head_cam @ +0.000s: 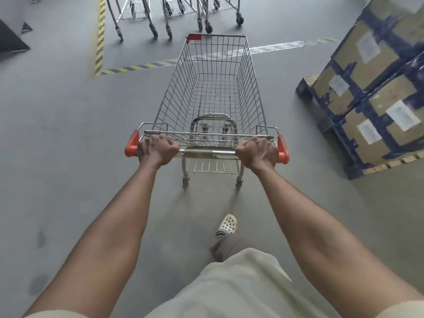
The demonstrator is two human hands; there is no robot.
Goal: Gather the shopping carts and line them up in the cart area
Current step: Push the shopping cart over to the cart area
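An empty wire shopping cart (213,88) with orange corner caps stands straight ahead of me on the grey floor. My left hand (157,149) grips the left end of its metal handle bar (206,153). My right hand (257,152) grips the right end of the same bar. The cart's front points toward the cart area, which is marked by yellow-and-black floor tape (137,66). Inside that area, at the top of the view, stand several parked carts (179,12); only their legs and wheels show.
A pallet stacked with taped cardboard boxes (376,88) stands close on the right. A dark flat object (11,40) lies at the far left. My foot in a pale perforated clog (227,223) steps forward behind the cart.
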